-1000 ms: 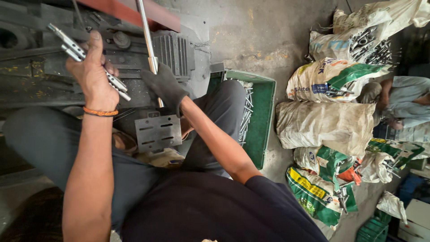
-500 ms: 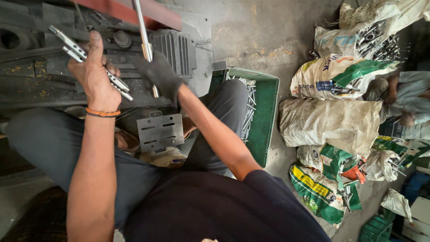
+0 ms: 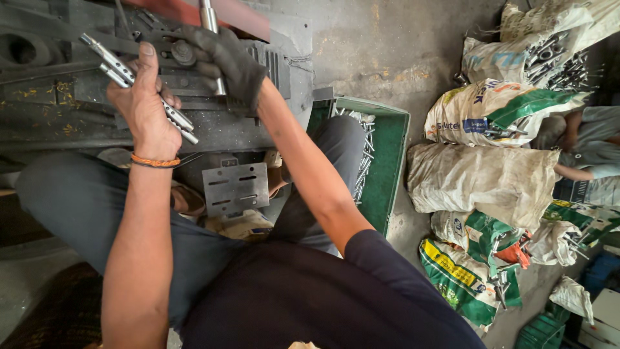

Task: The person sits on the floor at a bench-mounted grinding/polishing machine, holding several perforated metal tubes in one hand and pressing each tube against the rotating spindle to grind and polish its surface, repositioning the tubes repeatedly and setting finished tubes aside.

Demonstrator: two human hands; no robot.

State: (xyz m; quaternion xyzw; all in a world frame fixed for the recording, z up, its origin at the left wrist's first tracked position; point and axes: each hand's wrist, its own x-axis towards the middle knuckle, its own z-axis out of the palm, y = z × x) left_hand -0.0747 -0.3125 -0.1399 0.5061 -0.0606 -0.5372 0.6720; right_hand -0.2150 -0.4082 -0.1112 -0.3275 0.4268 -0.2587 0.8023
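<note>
I am gripping the machine's upright steel lever point(image 3: 212, 39) firmly in my gloved right hand point(image 3: 226, 61), while my bare left hand point(image 3: 145, 106) is clamping two slotted metal rods point(image 3: 135, 87) at far left, keeping them clear.

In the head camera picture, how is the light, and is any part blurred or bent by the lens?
Head view: soft, even daylight, no hard shadows; small glints on the silver metal rods in the left hand. The dark-gloved right hand on the steel lever is sharp. The wide lens curves the edges, stretching the green plastic crate and the woven sacks.
</note>
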